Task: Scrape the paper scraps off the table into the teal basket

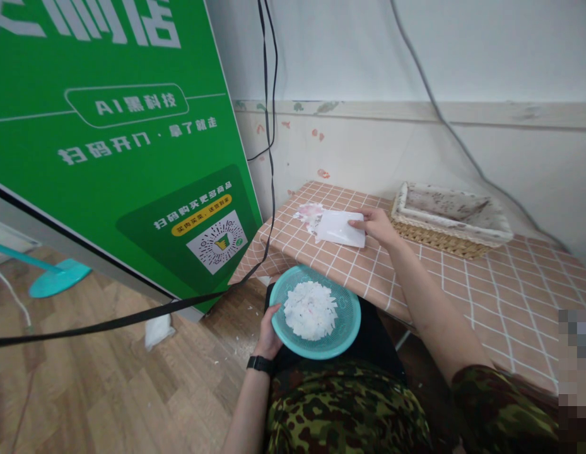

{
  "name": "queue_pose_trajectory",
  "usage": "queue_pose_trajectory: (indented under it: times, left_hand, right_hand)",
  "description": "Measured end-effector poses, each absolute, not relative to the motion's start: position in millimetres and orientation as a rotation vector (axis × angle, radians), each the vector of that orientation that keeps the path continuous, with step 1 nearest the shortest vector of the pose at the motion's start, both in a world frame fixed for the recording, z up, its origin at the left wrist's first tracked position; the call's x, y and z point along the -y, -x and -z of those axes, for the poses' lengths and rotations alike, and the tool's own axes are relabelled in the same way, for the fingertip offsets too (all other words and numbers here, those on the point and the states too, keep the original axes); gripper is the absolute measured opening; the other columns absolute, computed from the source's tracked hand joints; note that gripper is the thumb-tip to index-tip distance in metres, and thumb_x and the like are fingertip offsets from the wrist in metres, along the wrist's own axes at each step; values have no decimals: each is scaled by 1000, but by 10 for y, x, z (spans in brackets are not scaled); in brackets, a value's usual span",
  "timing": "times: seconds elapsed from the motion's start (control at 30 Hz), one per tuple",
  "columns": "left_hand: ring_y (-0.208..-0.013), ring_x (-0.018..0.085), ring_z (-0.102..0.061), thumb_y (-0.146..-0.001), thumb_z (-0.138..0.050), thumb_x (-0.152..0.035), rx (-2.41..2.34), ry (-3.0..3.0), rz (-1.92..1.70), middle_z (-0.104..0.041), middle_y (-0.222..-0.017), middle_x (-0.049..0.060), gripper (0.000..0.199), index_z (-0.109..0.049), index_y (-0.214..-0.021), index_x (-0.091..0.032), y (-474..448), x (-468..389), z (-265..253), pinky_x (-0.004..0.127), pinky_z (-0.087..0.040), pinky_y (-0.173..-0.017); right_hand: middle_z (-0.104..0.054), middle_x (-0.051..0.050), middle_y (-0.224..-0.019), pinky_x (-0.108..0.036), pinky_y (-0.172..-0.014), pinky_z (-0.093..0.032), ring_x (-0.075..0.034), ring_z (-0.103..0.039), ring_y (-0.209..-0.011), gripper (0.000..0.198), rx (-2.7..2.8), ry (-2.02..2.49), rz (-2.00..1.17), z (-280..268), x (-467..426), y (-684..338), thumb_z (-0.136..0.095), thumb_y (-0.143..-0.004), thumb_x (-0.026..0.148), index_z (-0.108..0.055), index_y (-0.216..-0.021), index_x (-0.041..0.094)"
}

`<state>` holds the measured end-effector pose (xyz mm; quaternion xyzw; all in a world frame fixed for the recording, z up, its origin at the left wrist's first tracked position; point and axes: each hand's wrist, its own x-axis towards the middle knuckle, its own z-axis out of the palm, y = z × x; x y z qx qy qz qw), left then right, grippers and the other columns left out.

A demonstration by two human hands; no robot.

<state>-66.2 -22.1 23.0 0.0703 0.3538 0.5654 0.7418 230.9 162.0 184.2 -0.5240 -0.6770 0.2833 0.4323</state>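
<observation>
From where I stand, the left hand grasps the left rim of a turquoise strainer, held at the near edge of the checked tablecloth; white scraps are heaped inside it; the right hand pinches a white card by its right edge, beside more scattered bits at its left; a lined wicker basket sits farther right.

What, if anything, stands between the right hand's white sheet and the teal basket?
No loose object visibly blocks the way from the white sheet in the right hand; only checked tablecloth and its front edge lie before the teal basket, whose rim the left hand grips.
</observation>
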Motion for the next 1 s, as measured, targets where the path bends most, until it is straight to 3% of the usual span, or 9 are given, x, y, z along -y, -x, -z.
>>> queue_pose_trajectory:
  times: [0.17, 0.43, 0.67, 1.0]
  left_hand:
    - [-89, 29, -66, -74, -61, -23, -786, -151, -1244, -73, -80, 10, 19, -67, -84, -9, 661, 220, -245, 40, -48, -86]
    - [-90, 29, -66, -73, -61, -24, -803, -121, -1226, -73, -86, 12, 29, -66, -97, -8, 656, 223, -217, 41, -47, -86]
    - [-91, 30, -65, -73, -61, -24, -800, -132, -1237, -73, -85, 12, 25, -67, -92, -8, 649, 216, -236, 41, -47, -87]
    - [-92, 30, -65, -73, -61, -24, -781, -104, -1220, -73, -90, 12, 31, -66, -100, -9, 654, 219, -244, 43, -48, -87]
  right_hand:
    - [-68, -7, -82, -30, -60, -46, -20, -59, -70, 41, 1664, 1314, -701, -1909, -1603, -2369, -67, -61, 33, -69, -95, 10]
    - [-68, -6, -82, -30, -61, -46, -20, -59, -70, 41, 1727, 1352, -612, -1954, -1624, -2573, -66, -62, 31, -69, -98, 13]
    - [-67, -8, -83, -30, -59, -45, -19, -58, -69, 47, 1641, 1286, -681, -1969, -1587, -2497, -67, -63, 34, -67, -104, 11]
    - [-68, -7, -78, -29, -57, -45, -20, -59, -67, 40, 1721, 1364, -545, -2007, -1584, -2596, -66, -63, 32, -70, -97, 12]
